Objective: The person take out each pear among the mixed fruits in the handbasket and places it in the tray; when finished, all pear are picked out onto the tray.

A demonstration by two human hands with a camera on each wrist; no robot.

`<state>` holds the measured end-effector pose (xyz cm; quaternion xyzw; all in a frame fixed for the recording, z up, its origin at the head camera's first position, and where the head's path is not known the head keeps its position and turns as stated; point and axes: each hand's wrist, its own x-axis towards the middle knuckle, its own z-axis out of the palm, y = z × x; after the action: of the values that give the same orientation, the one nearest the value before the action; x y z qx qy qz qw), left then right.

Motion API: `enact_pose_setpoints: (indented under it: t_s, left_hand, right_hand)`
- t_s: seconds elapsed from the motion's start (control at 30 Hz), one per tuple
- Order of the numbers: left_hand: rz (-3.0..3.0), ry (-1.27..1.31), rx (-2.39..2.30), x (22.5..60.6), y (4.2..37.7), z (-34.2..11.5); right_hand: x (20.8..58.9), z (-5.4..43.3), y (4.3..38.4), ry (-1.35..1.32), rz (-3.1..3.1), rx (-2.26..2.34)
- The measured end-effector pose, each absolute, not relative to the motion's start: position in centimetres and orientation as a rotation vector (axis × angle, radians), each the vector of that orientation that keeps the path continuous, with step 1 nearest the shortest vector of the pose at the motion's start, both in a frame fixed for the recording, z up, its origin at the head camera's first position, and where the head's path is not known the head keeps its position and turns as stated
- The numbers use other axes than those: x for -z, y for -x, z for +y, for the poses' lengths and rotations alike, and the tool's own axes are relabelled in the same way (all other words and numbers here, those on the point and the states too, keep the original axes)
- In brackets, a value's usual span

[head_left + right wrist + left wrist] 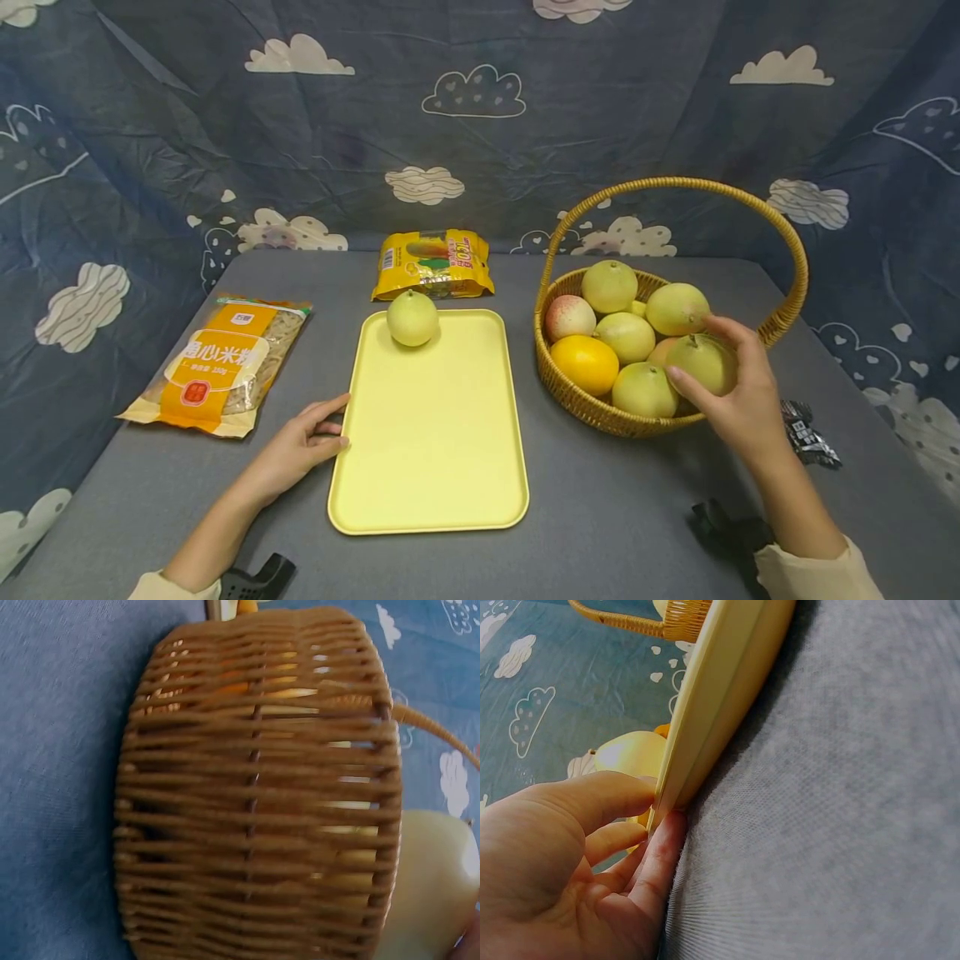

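Note:
My left hand [303,450] holds the left edge of a yellow rectangular tray [427,433], thumb and fingertips at its rim. In the left wrist view, the thumb [615,796] meets the upper rim and a finger [662,855] reaches the lower edge by the table. A round pale green fruit [412,318] sits on the tray's far left corner. My right hand [738,400] grips a round green fruit [701,364] with a stem nub, at the right front of a wicker basket [585,407]. In the right wrist view, basket weave [255,787] hides most of the contents.
The basket also holds several pale green fruits [645,390], an orange-yellow fruit [585,365] and a reddish one [570,318], under a tall handle [675,183]. A yellow snack packet [435,262] lies behind the tray, a pasta bag [221,367] left, black wrappers [810,437] right.

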<state>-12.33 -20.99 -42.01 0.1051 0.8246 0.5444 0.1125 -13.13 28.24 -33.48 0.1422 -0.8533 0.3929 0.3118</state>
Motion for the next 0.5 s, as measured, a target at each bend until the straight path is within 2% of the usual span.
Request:
enact_pose_setpoints:
  t_s: [0.5]
  left_hand:
    - [2.399, -0.313, -1.607, 41.6, 12.1, -20.9]
  right_hand:
    - [34.0, 30.1, 12.8, -0.27, -2.481, -0.933]
